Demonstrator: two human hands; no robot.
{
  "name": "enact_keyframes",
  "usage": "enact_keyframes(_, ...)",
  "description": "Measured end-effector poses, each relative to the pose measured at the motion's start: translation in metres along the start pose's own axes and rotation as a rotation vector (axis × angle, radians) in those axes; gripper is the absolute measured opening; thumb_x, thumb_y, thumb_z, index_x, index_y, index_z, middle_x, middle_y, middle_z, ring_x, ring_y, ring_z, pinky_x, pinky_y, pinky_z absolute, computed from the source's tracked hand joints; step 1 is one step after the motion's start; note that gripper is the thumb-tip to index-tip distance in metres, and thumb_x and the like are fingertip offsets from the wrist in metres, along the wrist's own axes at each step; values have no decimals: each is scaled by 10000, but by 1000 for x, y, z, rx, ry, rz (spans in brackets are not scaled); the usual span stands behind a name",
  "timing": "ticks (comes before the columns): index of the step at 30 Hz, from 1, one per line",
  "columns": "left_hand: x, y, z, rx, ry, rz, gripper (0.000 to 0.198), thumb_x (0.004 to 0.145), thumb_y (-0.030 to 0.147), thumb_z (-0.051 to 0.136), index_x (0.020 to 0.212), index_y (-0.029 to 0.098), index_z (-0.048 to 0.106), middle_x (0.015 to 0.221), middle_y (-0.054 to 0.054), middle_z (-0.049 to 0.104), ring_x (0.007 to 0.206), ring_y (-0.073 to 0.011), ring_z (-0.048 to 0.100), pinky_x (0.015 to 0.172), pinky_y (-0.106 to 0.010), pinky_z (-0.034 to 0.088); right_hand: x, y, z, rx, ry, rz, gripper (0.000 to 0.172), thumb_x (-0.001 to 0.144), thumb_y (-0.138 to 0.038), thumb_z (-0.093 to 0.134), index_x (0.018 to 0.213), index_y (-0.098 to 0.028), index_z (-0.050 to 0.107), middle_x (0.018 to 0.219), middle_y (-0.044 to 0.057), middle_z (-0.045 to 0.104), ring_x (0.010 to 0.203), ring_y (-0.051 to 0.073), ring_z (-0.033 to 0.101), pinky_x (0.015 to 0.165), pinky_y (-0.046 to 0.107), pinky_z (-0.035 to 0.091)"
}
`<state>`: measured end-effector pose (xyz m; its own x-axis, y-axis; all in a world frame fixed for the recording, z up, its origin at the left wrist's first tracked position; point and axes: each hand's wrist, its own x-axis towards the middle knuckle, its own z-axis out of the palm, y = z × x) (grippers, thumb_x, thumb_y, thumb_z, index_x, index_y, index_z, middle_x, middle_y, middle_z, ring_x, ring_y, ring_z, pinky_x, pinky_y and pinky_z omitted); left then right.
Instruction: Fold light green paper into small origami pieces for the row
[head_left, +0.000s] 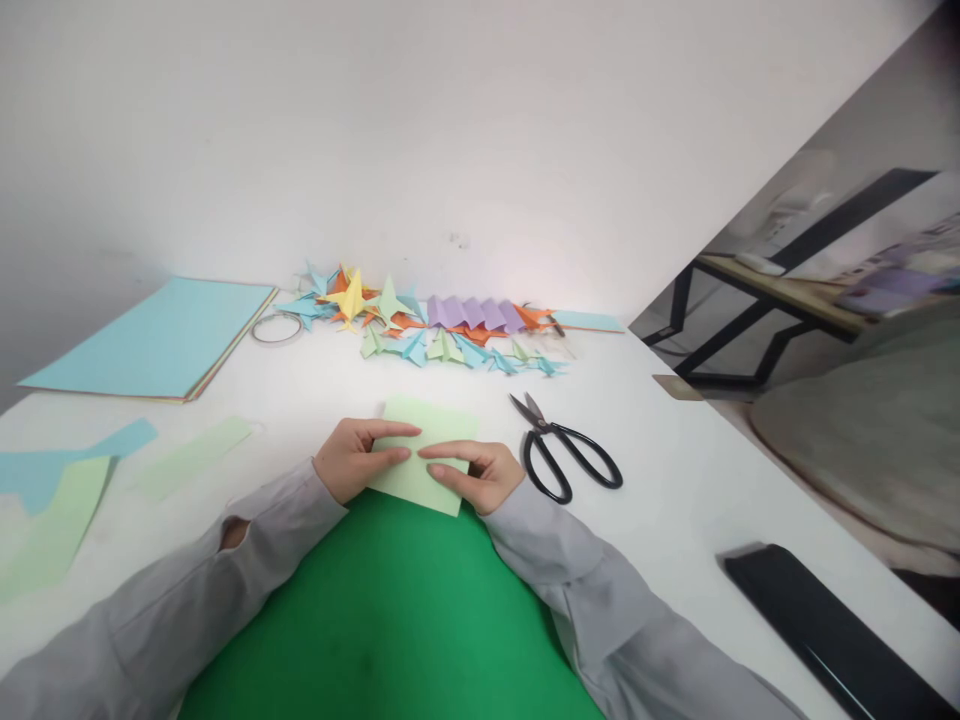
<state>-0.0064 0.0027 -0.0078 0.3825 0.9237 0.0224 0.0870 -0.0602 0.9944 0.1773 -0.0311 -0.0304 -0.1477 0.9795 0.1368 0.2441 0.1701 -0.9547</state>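
A pale green sheet of paper (431,425) lies on the white table (660,440) just ahead of me. My left hand (356,458) rests on its left edge, thumb and forefinger pinching the paper near the middle. My right hand (474,472) pinches the sheet from the right, its fingertips almost meeting those of the left hand. Both wrists are in grey sleeves.
Black scissors (566,450) lie right of the paper. A stack of coloured paper (161,338), a tape ring (276,327) and several folded paper figures (420,325) sit at the back. Paper scraps (67,480) lie left. A black flat object (825,630) lies near right.
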Motion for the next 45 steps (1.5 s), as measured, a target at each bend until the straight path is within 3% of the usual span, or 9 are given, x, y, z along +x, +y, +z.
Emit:
enact_keyframes(3, 0, 2, 0, 0, -3, 4, 335, 559, 262, 733, 878, 165, 708, 956, -70, 694, 955, -270, 604, 843, -368, 467, 0, 0, 0, -10, -60, -2, 284, 648, -335, 646, 859, -160, 719, 506, -4, 575, 354, 34, 220, 355, 222, 159)
enact_keyframes(7, -1, 1, 1, -89, 25, -47, 373, 524, 236, 755, 886, 161, 704, 916, -68, 703, 917, -278, 619, 799, -391, 493, -1, -5, 0, 6, -39, 47, 250, 643, -306, 663, 836, -158, 723, 352, -63, 385, 350, 40, 198, 358, 223, 136)
enact_keyframes(11, -1, -2, 1, -196, 46, -88, 427, 479, 200, 779, 897, 164, 699, 891, -64, 708, 890, -278, 627, 777, -399, 502, -3, -9, 0, 29, -28, 85, 254, 617, -290, 688, 832, -160, 722, 331, -83, 312, 348, 40, 183, 363, 230, 114)
enact_keyframes(23, 0, -3, 2, -376, 102, -118, 515, 441, 165, 799, 941, 150, 677, 900, -81, 703, 873, -271, 632, 748, -395, 515, -4, -12, 1, 47, -40, 103, 270, 611, -279, 689, 844, -145, 716, 333, -87, 335, 338, 31, 196, 368, 219, 130)
enact_keyframes(30, 2, -4, 0, -462, 210, -62, 521, 465, 156, 796, 965, 124, 657, 825, -88, 710, 790, -237, 651, 709, -368, 527, -5, -12, 0, -7, -65, 99, 233, 619, -263, 680, 820, -155, 722, 338, -81, 337, 337, 31, 197, 362, 215, 121)
enact_keyframes(36, 2, 2, 0, -514, 265, -61, 523, 425, 137, 805, 930, 125, 670, 1041, -122, 657, 866, -254, 634, 735, -364, 520, -6, -12, 0, -4, -61, 88, 212, 628, -258, 673, 813, -167, 721, 337, -83, 322, 336, 36, 190, 359, 219, 115)
enact_keyframes(42, 3, 2, 0, -506, 227, -47, 542, 447, 138, 795, 973, 144, 663, 1009, -105, 670, 896, -257, 623, 765, -371, 503, -6, -11, 1, 11, -44, 94, 227, 620, -269, 681, 818, -166, 719, 330, -83, 323, 337, 39, 188, 362, 226, 110)
enact_keyframes(45, 3, -1, -2, -460, 143, -7, 520, 451, 118, 790, 956, 148, 673, 910, -83, 697, 935, -259, 609, 799, -370, 489, -5, -11, 1, 66, -14, 100, 259, 618, -274, 683, 845, -153, 710, 327, -91, 315, 332, 36, 181, 359, 224, 109)
